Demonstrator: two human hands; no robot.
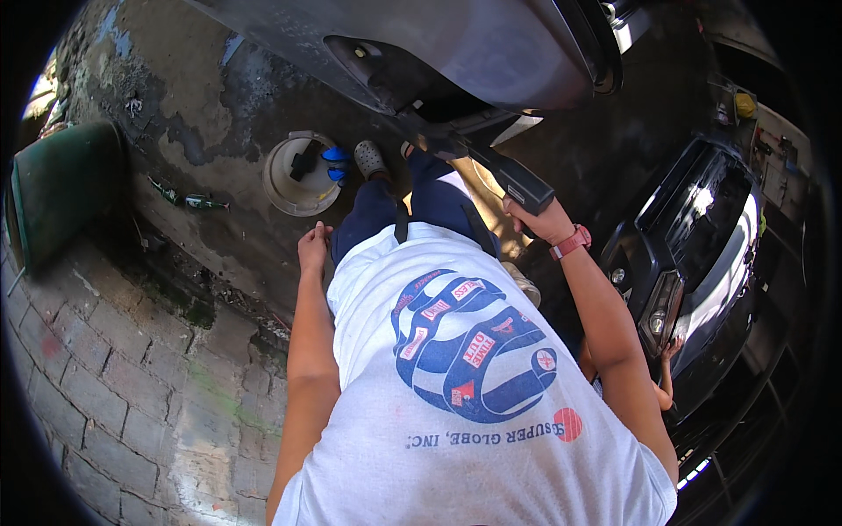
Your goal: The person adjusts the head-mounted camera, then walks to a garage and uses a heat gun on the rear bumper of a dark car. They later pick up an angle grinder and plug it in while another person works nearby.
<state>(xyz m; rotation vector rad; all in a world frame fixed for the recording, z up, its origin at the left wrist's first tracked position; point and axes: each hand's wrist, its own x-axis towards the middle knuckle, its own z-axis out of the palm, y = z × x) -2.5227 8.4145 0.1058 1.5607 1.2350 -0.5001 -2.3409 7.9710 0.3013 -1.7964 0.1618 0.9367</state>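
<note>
My right hand (544, 221), with a red watch on the wrist, is closed around the near end of a long black piece with a boxy end (524, 186). What kind of thing this is, I cannot tell. Its far end reaches the lower edge of a grey car body part (491, 48), which has a dark recess. At my left thigh hangs my left hand (313, 246), fingers curled in and nothing visible in them. Ahead of it on the floor stands a white bucket (279, 188) with a blue item (335, 159) and a black item (304, 164) in it.
A green bottle (203, 202) lies on the wet concrete left of the bucket. Farther left stands a dark green object (66, 188), by grey paving blocks (123, 456). On the right is a dark car (645, 263), with another person's hand (672, 347) on it.
</note>
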